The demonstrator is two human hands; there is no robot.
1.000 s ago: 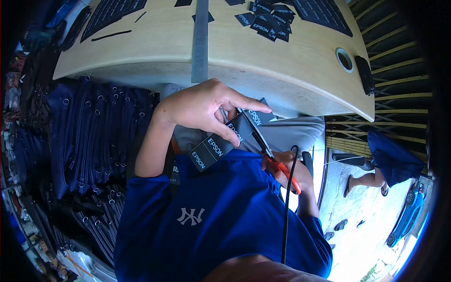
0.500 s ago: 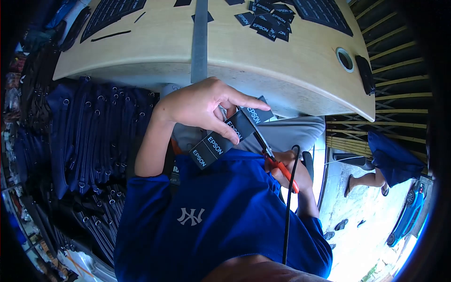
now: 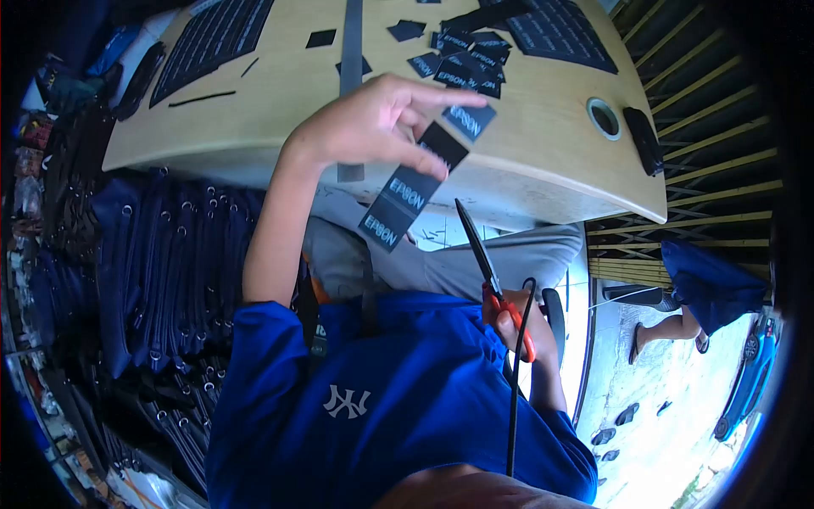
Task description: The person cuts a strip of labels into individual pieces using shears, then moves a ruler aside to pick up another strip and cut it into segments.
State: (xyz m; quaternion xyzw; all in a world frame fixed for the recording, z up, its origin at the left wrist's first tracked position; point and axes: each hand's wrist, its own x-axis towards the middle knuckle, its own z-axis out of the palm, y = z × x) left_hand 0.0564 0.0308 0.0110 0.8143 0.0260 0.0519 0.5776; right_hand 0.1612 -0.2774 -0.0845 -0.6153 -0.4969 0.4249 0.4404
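My left hand (image 3: 377,127) is raised near the table's front edge, its thumb and fingers closed on a black strip (image 3: 407,191) printed with EPSON labels. A separate EPSON piece (image 3: 469,121) shows at the tip of its index finger. Lower on the right, my right hand (image 3: 519,316) grips the orange handles of the scissors (image 3: 480,246), whose blades point up and look closed, apart from the strip. Several cut EPSON pieces (image 3: 454,76) lie in a pile on the table (image 3: 254,119).
A grey metal ruler (image 3: 351,102) lies across the table. Printed black sheets (image 3: 564,38) rest at the back. At right are a tape roll (image 3: 604,119) and a black case (image 3: 643,140). Dark straps (image 3: 170,254) hang at left. Another person's legs (image 3: 666,329) show at far right.
My left hand has moved up towards the pile with the strip, and one EPSON piece is now separate from it. The scissors have come away from the strip.
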